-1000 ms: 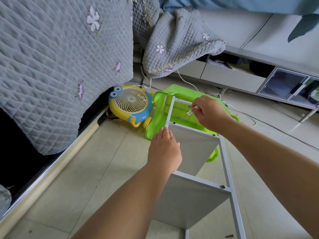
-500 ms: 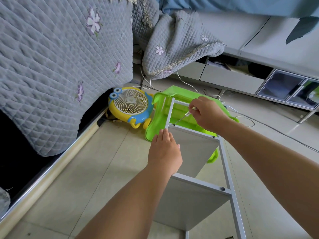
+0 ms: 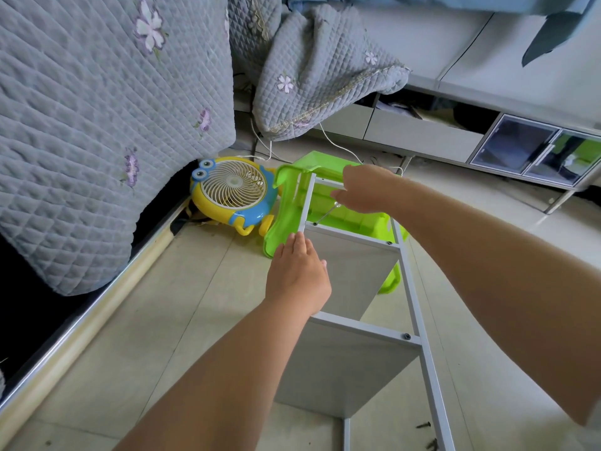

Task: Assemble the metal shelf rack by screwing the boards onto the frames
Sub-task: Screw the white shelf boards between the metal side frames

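Note:
The shelf rack lies on its side on the floor: a grey metal frame (image 3: 414, 297) with two grey boards, the far one (image 3: 351, 271) and the near one (image 3: 338, 369), standing under its rungs. My left hand (image 3: 297, 275) grips the frame's left side by the far board's corner. My right hand (image 3: 364, 188) holds a thin screwdriver (image 3: 327, 213), its tip on a screw (image 3: 314, 224) at the far rung's left end. Screw heads show at the rungs' right ends, one far (image 3: 388, 243) and one near (image 3: 406, 336).
A green plastic stool (image 3: 286, 219) lies under the rack's far end, with a yellow and blue toy fan (image 3: 232, 193) to its left. A quilted grey bedspread (image 3: 97, 125) hangs at left. Low cabinets (image 3: 422, 131) run along the back. Loose screws (image 3: 426, 434) lie bottom right.
My right hand has turned over on the screwdriver, its wrist rolling up and to the left. My left hand stays on the frame.

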